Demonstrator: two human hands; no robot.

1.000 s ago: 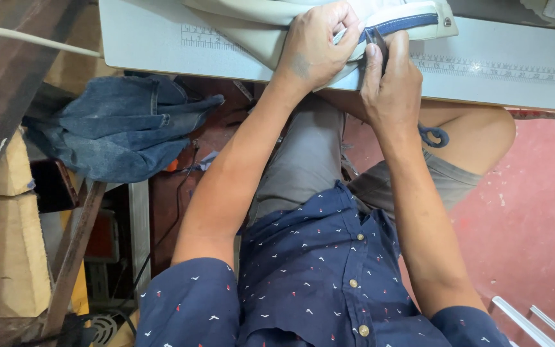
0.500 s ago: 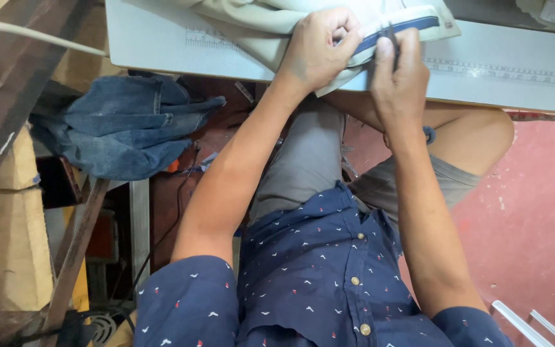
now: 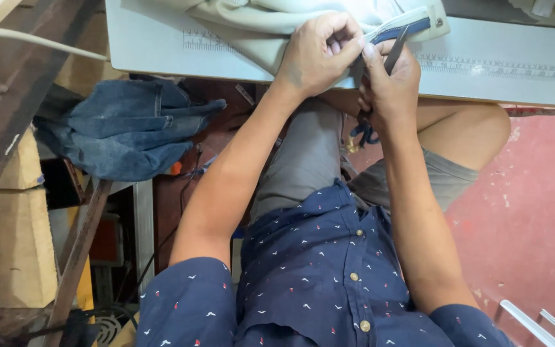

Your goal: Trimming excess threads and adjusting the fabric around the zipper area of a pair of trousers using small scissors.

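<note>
My left hand (image 3: 321, 53) is closed on the edge of a cream fabric piece (image 3: 271, 19) that lies on the white work table (image 3: 162, 48). A blue zipper strip (image 3: 406, 30) runs along that fabric's edge. My right hand (image 3: 390, 83) grips small dark scissors (image 3: 394, 56); their blades point up at the zipper strip and a blue handle loop hangs below the hand. Both hands meet at the table's front edge, above my lap.
A printed ruler scale (image 3: 515, 67) runs along the table's front. Folded blue denim (image 3: 123, 128) lies on a stand at the left, beside wooden boards (image 3: 8, 212). The floor (image 3: 528, 212) at the right is red, with white strips (image 3: 541, 324) at the lower right.
The view has shifted slightly. My right hand has dropped a little from the table edge, and the scissors now show pointing up at the zipper strip.
</note>
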